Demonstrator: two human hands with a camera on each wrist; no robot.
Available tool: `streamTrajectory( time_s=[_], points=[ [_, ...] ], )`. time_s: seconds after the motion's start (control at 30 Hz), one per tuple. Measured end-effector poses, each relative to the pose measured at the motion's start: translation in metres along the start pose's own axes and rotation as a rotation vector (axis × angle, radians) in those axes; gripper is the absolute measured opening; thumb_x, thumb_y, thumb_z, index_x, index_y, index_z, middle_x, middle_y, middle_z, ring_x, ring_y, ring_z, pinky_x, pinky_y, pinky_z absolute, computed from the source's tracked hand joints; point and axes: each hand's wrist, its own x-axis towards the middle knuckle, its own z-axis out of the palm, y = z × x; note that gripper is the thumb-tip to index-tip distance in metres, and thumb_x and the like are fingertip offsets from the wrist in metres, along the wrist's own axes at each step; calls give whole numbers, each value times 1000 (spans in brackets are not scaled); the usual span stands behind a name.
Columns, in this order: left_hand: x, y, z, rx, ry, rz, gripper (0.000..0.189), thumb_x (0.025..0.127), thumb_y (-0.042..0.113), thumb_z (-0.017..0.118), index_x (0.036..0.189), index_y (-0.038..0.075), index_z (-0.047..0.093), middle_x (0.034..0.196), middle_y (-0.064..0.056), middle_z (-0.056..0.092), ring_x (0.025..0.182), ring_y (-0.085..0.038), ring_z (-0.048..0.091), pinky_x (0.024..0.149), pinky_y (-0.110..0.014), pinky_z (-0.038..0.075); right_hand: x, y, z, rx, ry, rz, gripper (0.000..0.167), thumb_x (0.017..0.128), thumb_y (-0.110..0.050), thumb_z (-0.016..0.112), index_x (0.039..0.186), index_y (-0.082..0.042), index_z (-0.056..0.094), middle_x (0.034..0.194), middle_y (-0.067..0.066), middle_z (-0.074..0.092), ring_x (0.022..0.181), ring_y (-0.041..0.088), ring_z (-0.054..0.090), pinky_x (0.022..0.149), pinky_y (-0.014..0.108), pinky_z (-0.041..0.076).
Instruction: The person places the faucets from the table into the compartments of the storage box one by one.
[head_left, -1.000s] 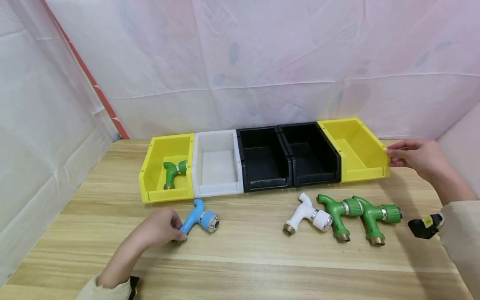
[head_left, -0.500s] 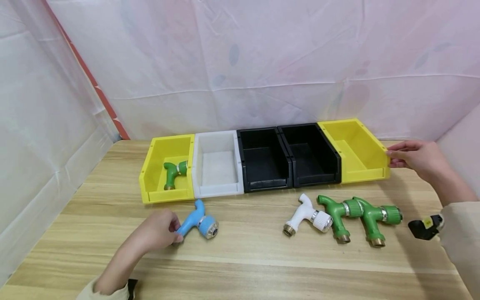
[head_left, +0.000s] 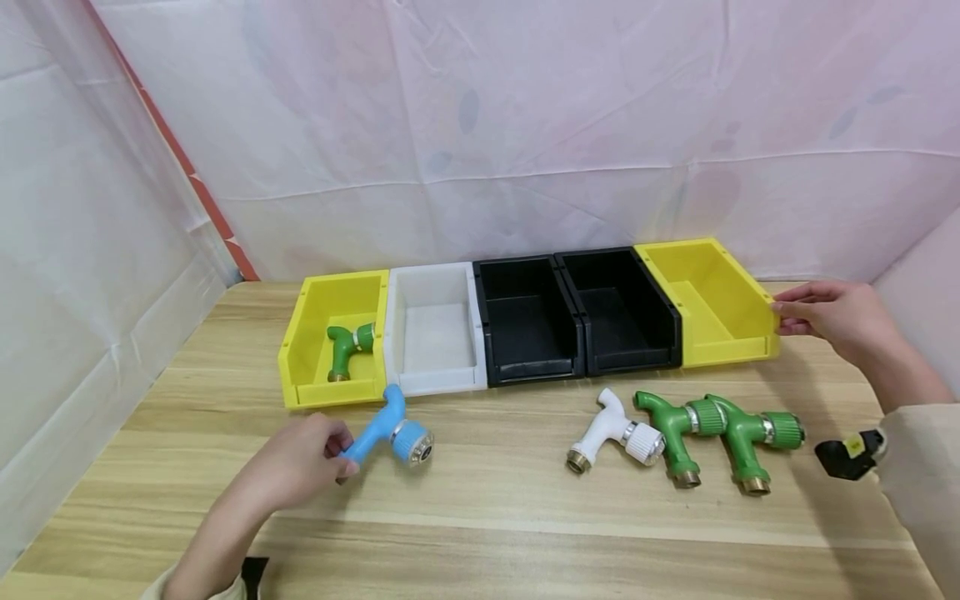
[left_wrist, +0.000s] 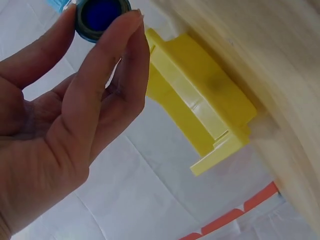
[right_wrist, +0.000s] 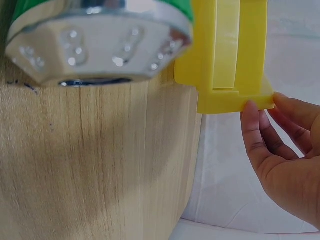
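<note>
My left hand (head_left: 303, 458) pinches a blue tap (head_left: 375, 429) by its inlet end, between thumb and fingers. The left wrist view shows the round open inlet (left_wrist: 101, 17) at the fingertips. The tap is tilted just above the table, its spout tip in front of the left yellow bin (head_left: 294, 371) and the white bin (head_left: 435, 387). A green tap (head_left: 342, 350) lies inside that yellow bin. At the far right, my right hand (head_left: 840, 321) pinches the side wall of another yellow bin (head_left: 701, 304), as the right wrist view confirms.
Two black bins (head_left: 528, 333) stand between the white bin and the right yellow one. A white tap (head_left: 611, 429) and two green taps (head_left: 678, 433) lie on the wooden table (head_left: 487, 517) in front. A pale curtain (head_left: 525, 108) hangs behind the row.
My left hand has moved slightly left and lifted the blue tap off the table, its spout rising toward the bins. My right hand stays at the right yellow bin.
</note>
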Motion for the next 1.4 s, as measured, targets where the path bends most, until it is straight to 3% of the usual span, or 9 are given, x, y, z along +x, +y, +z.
streamTrajectory(
  time_s=[0.17, 0.4, 0.73, 1.4],
  points=[
    [4, -2, -3, -10, 49, 50, 9, 76, 3, 71, 78, 1, 62, 66, 0, 56, 63, -13, 51, 56, -29, 44, -1, 1, 0, -7, 2, -1, 28, 90, -13, 57, 72, -33, 64, 74, -15, 61, 66, 11, 64, 63, 26, 55],
    [11, 1, -5, -11, 72, 49, 10, 78, 6, 70, 81, 0, 63, 68, 0, 57, 64, -14, 50, 56, -28, 42, -2, 3, 0, -8, -2, -6, 27, 90, -14, 57, 72, -34, 64, 74, -14, 61, 67, 11, 64, 63, 26, 55],
    [19, 17, -9, 9, 88, 41, 11, 78, 8, 71, 80, 1, 62, 68, -2, 56, 63, -16, 50, 56, -28, 43, -2, 4, -1, 1, -5, -14, 29, 90, -13, 57, 72, -34, 64, 74, -14, 61, 66, 10, 64, 62, 25, 54],
    [48, 33, -11, 4, 114, 36, 12, 80, 9, 70, 80, 0, 62, 73, -6, 56, 67, -20, 49, 57, -27, 42, 0, 0, 0, -14, 2, -14, 26, 89, -16, 59, 71, -34, 64, 73, -15, 61, 66, 10, 64, 62, 25, 54]
  ],
)
